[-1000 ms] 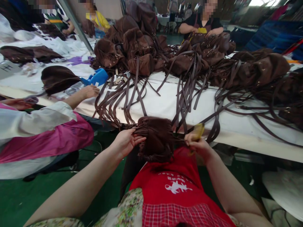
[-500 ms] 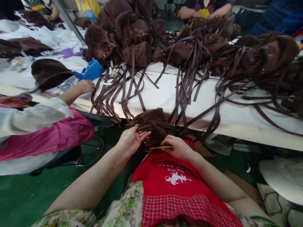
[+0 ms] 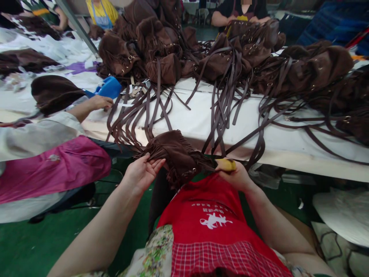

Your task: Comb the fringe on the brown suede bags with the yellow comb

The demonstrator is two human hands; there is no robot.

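Note:
A dark brown fringed bag (image 3: 178, 152) hangs in front of the table edge, above my lap. My left hand (image 3: 143, 171) grips its left side, palm turned up, with the thumb at the fringe and the fingers stretched out below. On the right, my right hand (image 3: 235, 175) is closed around a flat yellow hand tool (image 3: 227, 164), whose kind I cannot make out. The tool's tip is by strands of brown fringe at the bag's right end. Small metal rings show on the bag's lower edge.
Brown bags with long straps (image 3: 225, 65) are heaped along the white table (image 3: 198, 115). At left, a co-worker's hand (image 3: 100, 102) rests near a blue object (image 3: 109, 87) and a brown bag (image 3: 54, 92). Another person (image 3: 239, 13) works across the table. Plastic wrapping (image 3: 343, 215) lies lower right.
My right hand has moved right and slightly up with the yellow tool, which now shows its broad side. My left hand has shifted left, and the bag is spread wider between the hands.

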